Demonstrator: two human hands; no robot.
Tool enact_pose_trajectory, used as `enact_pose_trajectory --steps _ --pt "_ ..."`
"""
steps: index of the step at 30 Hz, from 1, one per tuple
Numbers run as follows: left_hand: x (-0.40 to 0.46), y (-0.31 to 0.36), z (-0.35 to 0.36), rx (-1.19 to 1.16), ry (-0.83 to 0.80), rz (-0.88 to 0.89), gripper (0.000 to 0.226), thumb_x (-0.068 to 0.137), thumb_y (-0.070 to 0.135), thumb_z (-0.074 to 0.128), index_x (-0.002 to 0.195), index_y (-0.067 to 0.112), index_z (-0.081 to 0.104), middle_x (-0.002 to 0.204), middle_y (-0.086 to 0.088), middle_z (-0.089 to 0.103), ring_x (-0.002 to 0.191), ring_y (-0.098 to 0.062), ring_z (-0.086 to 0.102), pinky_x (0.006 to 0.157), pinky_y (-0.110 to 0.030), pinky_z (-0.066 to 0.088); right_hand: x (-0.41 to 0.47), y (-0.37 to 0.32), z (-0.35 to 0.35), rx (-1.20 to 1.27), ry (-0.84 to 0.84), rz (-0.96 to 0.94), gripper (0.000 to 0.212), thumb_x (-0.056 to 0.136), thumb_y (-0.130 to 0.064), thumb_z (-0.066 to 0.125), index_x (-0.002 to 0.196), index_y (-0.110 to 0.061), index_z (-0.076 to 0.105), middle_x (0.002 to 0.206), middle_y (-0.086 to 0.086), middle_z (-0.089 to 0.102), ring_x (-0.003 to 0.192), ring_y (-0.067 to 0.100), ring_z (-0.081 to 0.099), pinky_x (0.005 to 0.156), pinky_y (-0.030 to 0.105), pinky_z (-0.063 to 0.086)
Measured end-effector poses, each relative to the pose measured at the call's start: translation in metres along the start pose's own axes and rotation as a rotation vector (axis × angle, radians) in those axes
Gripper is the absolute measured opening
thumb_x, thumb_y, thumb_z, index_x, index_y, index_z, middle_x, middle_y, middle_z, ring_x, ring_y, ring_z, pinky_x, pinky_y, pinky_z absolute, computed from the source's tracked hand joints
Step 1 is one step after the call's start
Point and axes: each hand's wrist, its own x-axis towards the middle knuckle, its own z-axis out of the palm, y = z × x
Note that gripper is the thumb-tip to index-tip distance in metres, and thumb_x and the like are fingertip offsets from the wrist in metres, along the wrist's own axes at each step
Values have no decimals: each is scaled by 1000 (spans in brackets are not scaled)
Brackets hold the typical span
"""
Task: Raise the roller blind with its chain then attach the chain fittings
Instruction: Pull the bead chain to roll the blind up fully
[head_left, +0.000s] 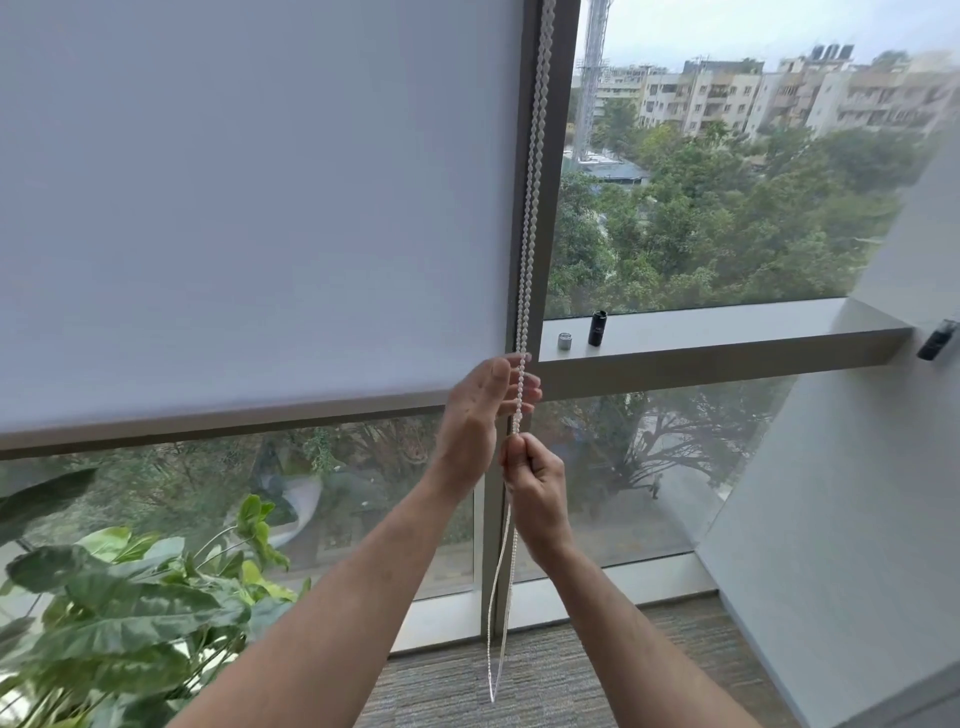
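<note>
A pale grey roller blind (249, 208) covers the left window down to about mid height, and its bottom bar (218, 423) hangs above the lower pane. A white bead chain (532, 197) runs down the window frame as a loop that ends near the floor. My left hand (480, 410) is at the chain with its fingers spread loosely around the strands. Just below it, my right hand (535, 483) is closed on the chain. On the sill sit a small silver fitting (565, 341) and a black cylindrical fitting (597, 328).
A large leafy plant (135, 597) fills the lower left corner. A white wall (852, 493) slants in at the right, with a dark object (937, 340) fixed to it. The grey sill (727, 332) crosses the right window. Striped carpet (561, 670) lies below.
</note>
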Motion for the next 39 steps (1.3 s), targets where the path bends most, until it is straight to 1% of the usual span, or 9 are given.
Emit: enact_pose_trajectory --steps 6,12,15,19,23,27,30,33,39 --pt "11 17 17 -63 -13 80 30 103 29 42 89 16 66 58 8 50 47 -8 42 45 -19 36 -2 -1 3 -33 -7 15 40 96 -17 45 59 -30 49 53 -14 38 51 4 30 49 20 26" --pt "9 14 13 -2 74 85 31 99 33 44 71 27 58 49 15 38 44 -6 30 43 -22 26 -2 -6 -2 32 -181 68 34 98 -21 48 65 -24 55 54 -8 47 49 8 37 46 22 30" --pt "7 11 14 39 96 95 29 98 22 43 72 25 55 52 14 40 46 -7 31 44 -23 26 11 -21 -15 -7 -339 113 10 87 -4 56 87 -4 67 76 7 67 71 15 61 66 27 49" --pt "-4 4 18 72 130 86 33 94 8 43 68 25 54 52 13 44 47 -6 35 47 -23 29 39 -55 -28 71 -373 92 31 81 -1 54 105 -10 71 93 1 74 89 14 68 78 28 53" --pt "-26 -18 16 127 128 55 34 98 17 45 67 24 54 51 15 48 46 0 35 44 -15 30 66 -94 -21 267 -274 78 50 75 -8 47 122 -1 63 114 17 70 108 32 66 91 38 52" --pt "-47 -50 7 177 99 -57 31 96 16 42 67 23 52 54 11 40 50 -11 32 48 -30 27 76 -127 -3 310 -308 -30 36 100 -28 40 119 -10 65 97 14 70 83 27 65 71 35 51" --pt "-60 -68 0 192 93 -124 30 94 17 43 67 26 54 53 6 36 51 -18 30 48 -35 23 75 -129 11 257 -235 -89 36 106 -30 34 103 -15 67 62 -3 54 51 9 43 47 26 31" --pt "-63 -74 -1 212 56 -160 30 94 19 44 67 27 55 56 3 35 54 -19 29 49 -35 23 69 -117 19 211 -85 -123 37 107 -19 35 79 -15 59 51 -11 37 45 3 30 42 21 24" --pt "-64 -75 -2 192 -66 -177 30 97 26 47 72 26 64 54 7 44 52 -13 38 50 -27 31 65 -111 20 165 -7 -217 37 100 -21 43 67 -27 59 56 -11 44 49 8 31 44 30 22"
